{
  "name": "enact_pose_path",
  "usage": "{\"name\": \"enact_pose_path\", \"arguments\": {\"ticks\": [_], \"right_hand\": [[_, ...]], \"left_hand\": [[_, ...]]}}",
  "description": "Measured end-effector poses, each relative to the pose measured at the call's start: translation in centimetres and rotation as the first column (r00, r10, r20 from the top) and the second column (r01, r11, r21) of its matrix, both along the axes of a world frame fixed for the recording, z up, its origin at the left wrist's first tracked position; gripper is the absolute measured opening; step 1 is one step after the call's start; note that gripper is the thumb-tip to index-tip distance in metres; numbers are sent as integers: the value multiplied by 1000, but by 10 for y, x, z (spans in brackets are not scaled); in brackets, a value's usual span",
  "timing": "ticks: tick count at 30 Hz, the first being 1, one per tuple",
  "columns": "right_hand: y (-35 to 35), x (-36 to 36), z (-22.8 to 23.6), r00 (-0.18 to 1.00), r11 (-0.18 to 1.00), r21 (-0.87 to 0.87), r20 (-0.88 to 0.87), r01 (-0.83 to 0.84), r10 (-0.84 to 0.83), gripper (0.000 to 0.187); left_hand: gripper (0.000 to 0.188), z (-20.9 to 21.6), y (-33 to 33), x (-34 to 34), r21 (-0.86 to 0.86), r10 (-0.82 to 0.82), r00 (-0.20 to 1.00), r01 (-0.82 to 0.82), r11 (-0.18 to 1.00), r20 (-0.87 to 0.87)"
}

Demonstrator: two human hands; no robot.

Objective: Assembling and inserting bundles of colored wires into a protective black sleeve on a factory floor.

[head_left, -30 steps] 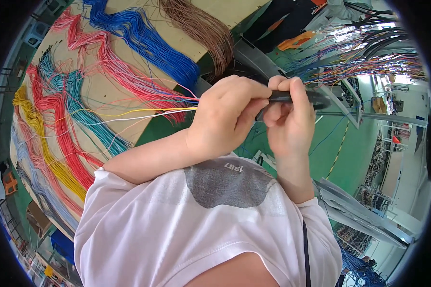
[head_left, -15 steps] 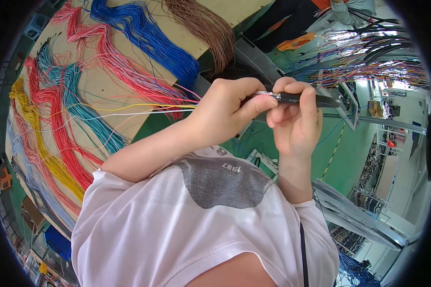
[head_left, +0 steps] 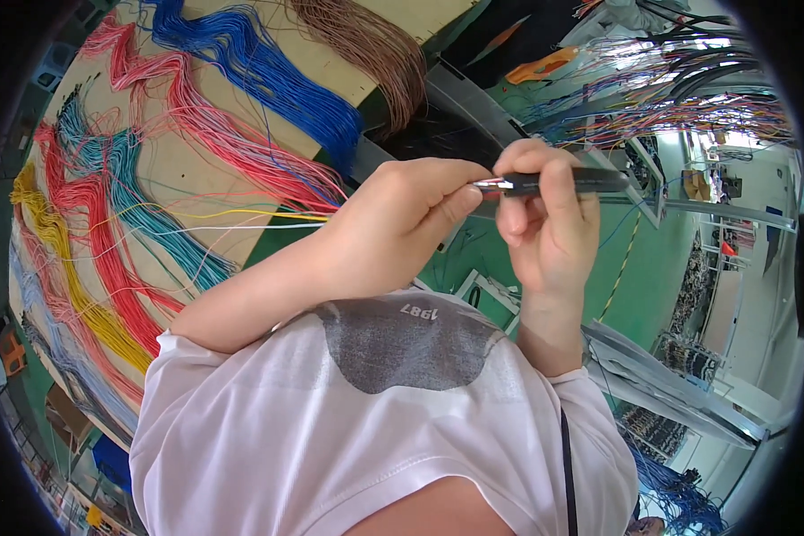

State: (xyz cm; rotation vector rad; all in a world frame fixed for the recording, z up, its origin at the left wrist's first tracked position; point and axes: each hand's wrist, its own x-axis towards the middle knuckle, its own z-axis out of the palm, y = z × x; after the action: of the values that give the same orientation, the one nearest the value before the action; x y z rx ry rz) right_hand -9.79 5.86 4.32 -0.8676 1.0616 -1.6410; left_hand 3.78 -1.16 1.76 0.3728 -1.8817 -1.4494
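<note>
In front of my chest, my left hand (head_left: 402,219) is closed around a few thin wires. A yellow wire (head_left: 241,213), a white wire (head_left: 250,227) and reddish ones run into it from the table side. Short white and red wire ends (head_left: 491,185) show between its fingertips and a black tube (head_left: 590,181). My right hand (head_left: 549,214) grips this tube with thumb and fingers wrapped round it. The wire ends meet the tube's near opening; how far they reach inside is hidden.
A wooden table (head_left: 330,80) on the left bears blue wires (head_left: 268,80), brown wires (head_left: 375,54), teal wires (head_left: 152,214), red wires (head_left: 98,232) and yellow wires (head_left: 71,268). Many mixed cables (head_left: 670,98) hang at the far right, near another person's dark clothing (head_left: 509,45). Metal frames stand nearby.
My left hand has drawn a little left and lower. More of the wire ends shows between it and the tube. My right hand still grips the tube.
</note>
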Motion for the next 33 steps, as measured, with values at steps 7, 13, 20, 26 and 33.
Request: {"name": "enact_pose_path", "arguments": {"ticks": [7, 13, 20, 26, 33], "right_hand": [[-2, 7, -7, 978, 981, -89, 137, 172, -159, 27], [-7, 15, -7, 958, 962, -152, 213, 228, -193, 28], [-10, 11, -5, 944, 942, -268, -207, 200, -259, 24], [-6, -4, 6, 991, 999, 48, -132, 5, 2, 23], [-9, -1, 9, 999, 990, 141, -37, 23, -18, 23]], "left_hand": [[21, 1, 3, -8, -82, 98, 995, -98, 992, -6], [31, -10, 1, -10, -327, 266, 944, -319, 890, -197], [22, -1, 0, -3, -412, 269, 959, -283, 866, -92], [9, 2, -2, -3, 282, -74, 995, 91, 955, -71], [10, 12, -28, 2, 838, -316, 887, 435, 329, -336]]}}
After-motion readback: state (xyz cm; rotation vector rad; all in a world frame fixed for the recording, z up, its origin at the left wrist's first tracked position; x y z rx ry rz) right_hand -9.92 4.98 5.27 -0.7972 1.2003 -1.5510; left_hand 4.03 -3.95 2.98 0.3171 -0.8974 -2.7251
